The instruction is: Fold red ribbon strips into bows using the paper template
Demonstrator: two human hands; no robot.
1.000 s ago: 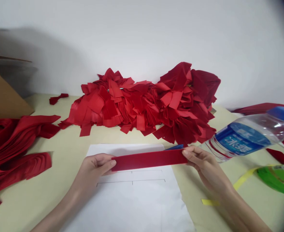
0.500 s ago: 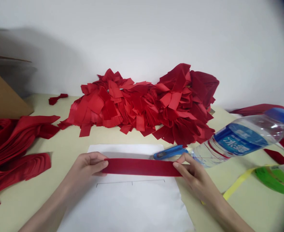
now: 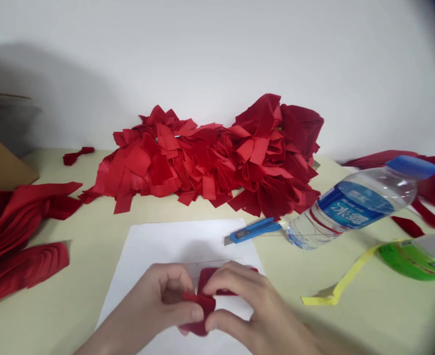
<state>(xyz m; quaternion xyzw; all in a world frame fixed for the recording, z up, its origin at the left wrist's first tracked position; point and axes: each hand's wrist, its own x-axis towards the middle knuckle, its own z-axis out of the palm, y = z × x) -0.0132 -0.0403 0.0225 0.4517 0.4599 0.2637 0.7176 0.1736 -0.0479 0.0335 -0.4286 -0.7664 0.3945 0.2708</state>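
Observation:
A red ribbon strip (image 3: 204,308) is folded between my two hands, low over the white paper sheet (image 3: 147,241). My left hand (image 3: 165,301) pinches the folded part between thumb and fingers. From the other side my right hand (image 3: 245,301) grips the fold with thumb below and fingers above. Part of the strip shows flat behind the right fingers; the rest of the fold is covered by my hands. A thin ruled line on the sheet is partly hidden. Beyond the hands a blue utility knife (image 3: 254,230), blade out, rests across the sheet's top right corner.
A heap of red ribbon bows (image 3: 210,162) lies along the wall. Stacks of red strips (image 3: 21,227) are at left, near a cardboard box (image 3: 3,162). At right stand a tilted-looking water bottle (image 3: 354,207), a green-and-white packet (image 3: 417,256) and a yellow strip (image 3: 354,276).
The strip, held out straight between both hands before, is now folded. My hands have come together and moved lower, nearer to me. The view has shifted slightly.

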